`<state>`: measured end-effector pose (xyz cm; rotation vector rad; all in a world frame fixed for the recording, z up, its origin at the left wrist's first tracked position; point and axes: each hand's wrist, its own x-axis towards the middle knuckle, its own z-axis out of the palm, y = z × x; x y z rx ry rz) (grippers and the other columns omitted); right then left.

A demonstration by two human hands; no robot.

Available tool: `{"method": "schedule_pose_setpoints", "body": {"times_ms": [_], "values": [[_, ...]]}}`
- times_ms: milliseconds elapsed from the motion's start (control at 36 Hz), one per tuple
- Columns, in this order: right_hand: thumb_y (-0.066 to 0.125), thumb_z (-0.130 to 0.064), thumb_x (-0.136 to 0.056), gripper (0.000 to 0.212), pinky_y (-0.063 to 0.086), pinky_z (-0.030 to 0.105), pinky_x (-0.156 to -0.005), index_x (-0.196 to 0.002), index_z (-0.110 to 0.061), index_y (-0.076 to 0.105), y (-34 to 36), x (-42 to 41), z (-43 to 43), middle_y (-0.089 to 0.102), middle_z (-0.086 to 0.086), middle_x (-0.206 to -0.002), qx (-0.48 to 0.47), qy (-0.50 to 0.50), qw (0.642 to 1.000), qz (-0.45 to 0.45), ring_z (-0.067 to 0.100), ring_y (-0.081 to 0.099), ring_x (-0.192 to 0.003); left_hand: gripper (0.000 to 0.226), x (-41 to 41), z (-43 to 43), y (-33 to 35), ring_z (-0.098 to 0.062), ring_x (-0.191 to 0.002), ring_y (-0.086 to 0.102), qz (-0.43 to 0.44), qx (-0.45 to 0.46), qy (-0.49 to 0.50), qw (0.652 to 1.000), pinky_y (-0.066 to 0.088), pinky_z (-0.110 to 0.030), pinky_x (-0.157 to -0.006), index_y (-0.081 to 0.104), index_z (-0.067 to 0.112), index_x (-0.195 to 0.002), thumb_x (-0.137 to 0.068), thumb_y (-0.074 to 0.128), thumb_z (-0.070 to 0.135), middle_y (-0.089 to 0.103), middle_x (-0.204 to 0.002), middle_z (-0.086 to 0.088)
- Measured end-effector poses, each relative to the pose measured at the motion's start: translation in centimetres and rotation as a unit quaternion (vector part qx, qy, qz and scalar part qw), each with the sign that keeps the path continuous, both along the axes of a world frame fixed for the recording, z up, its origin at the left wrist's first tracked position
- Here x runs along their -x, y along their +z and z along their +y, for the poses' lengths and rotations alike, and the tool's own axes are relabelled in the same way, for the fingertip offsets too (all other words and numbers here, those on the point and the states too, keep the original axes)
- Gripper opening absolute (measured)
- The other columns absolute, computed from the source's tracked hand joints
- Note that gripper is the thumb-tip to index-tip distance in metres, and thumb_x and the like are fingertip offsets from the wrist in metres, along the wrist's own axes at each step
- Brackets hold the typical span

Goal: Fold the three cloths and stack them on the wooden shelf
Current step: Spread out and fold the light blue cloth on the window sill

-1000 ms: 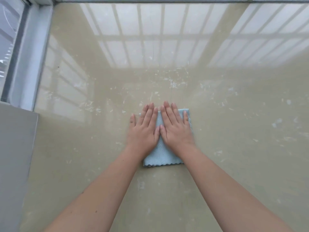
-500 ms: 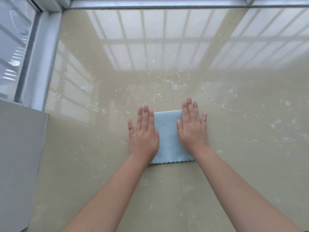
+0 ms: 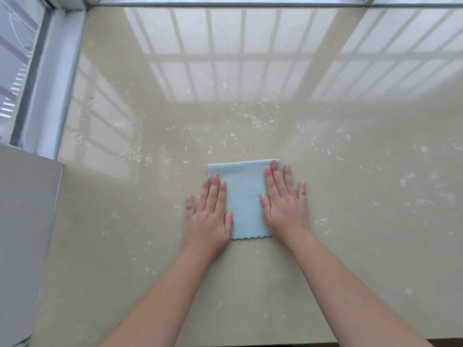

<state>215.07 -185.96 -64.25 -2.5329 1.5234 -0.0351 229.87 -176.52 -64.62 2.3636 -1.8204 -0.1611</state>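
A small light blue cloth (image 3: 244,196), folded into a rough square, lies flat on the glossy beige surface (image 3: 350,196). My left hand (image 3: 209,214) lies flat with straight fingers on the cloth's left edge. My right hand (image 3: 285,201) presses flat on its right edge, fingertips near the far right corner. The middle strip of the cloth shows between the hands. No other cloths and no wooden shelf are in view.
A metal window frame (image 3: 50,78) runs along the left and far edges of the surface. A grey wall panel (image 3: 25,234) stands at the near left. The surface's front edge lies at the bottom of the view.
Both hands slid apart from the middle of the cloth to its left and right edges, uncovering its centre. The cloth stayed in place.
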Motion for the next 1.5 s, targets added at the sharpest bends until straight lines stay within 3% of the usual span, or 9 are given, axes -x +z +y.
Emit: {"method": "schedule_pose_setpoints", "body": {"times_ms": [139, 306, 528, 750, 917, 1194, 1306, 1417, 1500], "values": [[0.016, -0.04, -0.089, 0.062, 0.023, 0.059, -0.106, -0.143, -0.01, 0.014, 0.8, 0.7, -0.2, 0.01, 0.001, -0.152, -0.04, 0.015, 0.999, -0.01, 0.022, 0.011, -0.14, 0.057, -0.3, 0.5, 0.0, -0.024, -0.138, 0.021, -0.016, 0.007, 0.006, 1.0, 0.037, -0.059, -0.098, 0.03, 0.004, -0.138, -0.088, 0.029, 0.031, 0.04, -0.146, -0.013], [0.03, -0.03, -0.09, 0.054, 0.022, 0.054, -0.106, -0.139, -0.005, 0.03, 1.0, -0.6, 1.9, 0.04, 0.011, -0.145, 0.073, 0.055, 0.995, -0.049, 0.028, 0.029, -0.136, 0.056, 1.9, 0.0, 0.3, -0.014, -0.144, -0.01, -0.013, 0.071, 0.01, 0.997, -0.002, -0.045, -0.113, 0.022, 0.005, -0.143, -0.092, 0.025, 0.028, -0.007, -0.157, -0.001], [0.023, -0.03, -0.095, 0.05, 0.007, 0.045, -0.111, -0.141, -0.012, 0.028, -2.2, -1.0, 4.1, -0.015, -0.005, -0.156, 0.073, 0.075, 0.994, -0.036, 0.014, -0.01, -0.144, 0.052, 2.5, 0.4, -1.5, -0.015, -0.145, 0.0, -0.025, 0.054, -0.058, 0.997, 0.012, -0.048, -0.112, 0.024, 0.009, -0.147, -0.101, 0.011, 0.03, 0.024, -0.154, -0.004], [0.028, -0.034, -0.09, 0.056, 0.029, 0.052, -0.105, -0.142, -0.013, 0.027, -1.2, 1.5, 3.1, 0.019, -0.002, -0.155, 0.045, 0.025, 0.999, -0.018, 0.02, 0.01, -0.144, 0.06, 1.8, 0.9, -0.5, -0.018, -0.145, 0.01, -0.001, 0.011, -0.039, 0.999, 0.031, -0.054, -0.104, 0.028, 0.007, -0.142, -0.088, 0.031, 0.035, 0.032, -0.151, -0.008], [0.029, -0.034, -0.089, 0.059, 0.019, 0.053, -0.108, -0.143, -0.009, 0.027, -0.8, 3.6, 2.4, 0.013, -0.003, -0.156, 0.013, 0.005, 0.999, -0.031, 0.01, -0.007, -0.144, 0.067, 0.0, 2.2, -0.8, -0.016, -0.145, -0.008, -0.003, 0.003, -0.032, 0.999, 0.02, -0.053, -0.108, 0.012, 0.01, -0.148, -0.089, 0.029, 0.036, -0.009, -0.158, -0.001], [0.031, -0.02, -0.084, 0.054, 0.032, 0.057, -0.098, -0.131, 0.002, 0.049, 4.1, -5.3, -0.1, 0.046, 0.018, -0.139, -0.02, -0.003, 0.995, -0.101, 0.034, 0.044, -0.128, 0.054, 0.6, -5.7, 3.3, -0.032, -0.131, 0.042, 0.027, -0.013, -0.037, 0.999, 0.03, -0.061, -0.098, 0.046, -0.001, -0.133, -0.088, 0.031, 0.024, 0.044, -0.141, -0.018], [0.014, -0.032, -0.086, 0.065, 0.025, 0.054, -0.108, -0.141, -0.005, 0.037, 2.3, -5.4, -1.0, 0.032, 0.01, -0.15, -0.066, 0.041, 0.997, 0.004, 0.028, 0.03, -0.138, 0.074, -0.4, -5.7, 1.9, -0.014, -0.138, -0.015, 0.06, -0.125, -0.025, 0.99, 0.006, -0.051, -0.114, 0.007, 0.011, -0.149, -0.083, -0.007, 0.04, -0.004, -0.157, -0.002], [0.032, -0.033, -0.084, 0.056, 0.042, 0.057, -0.092, -0.129, -0.008, 0.055, 1.1, -4.4, -1.0, 0.052, 0.007, -0.137, -0.044, 0.051, 0.997, 0.031, 0.026, 0.051, -0.124, 0.064, -0.5, -5.3, 1.3, -0.018, -0.139, 0.004, 0.064, -0.105, -0.008, 0.992, 0.022, -0.058, -0.108, 0.02, 0.009, -0.146, -0.089, 0.014, 0.038, 0.014, -0.154, -0.002], [0.032, -0.036, -0.085, 0.057, 0.041, 0.058, -0.093, -0.132, -0.009, 0.051, 1.1, -4.0, -1.2, 0.049, 0.006, -0.139, -0.042, 0.054, 0.997, 0.03, 0.027, 0.049, -0.126, 0.069, -0.6, -5.1, 1.1, -0.013, -0.136, -0.019, 0.062, -0.118, -0.014, 0.991, 0.004, -0.052, -0.114, -0.006, 0.016, -0.144, -0.082, -0.003, 0.046, -0.015, -0.15, 0.005]]}}
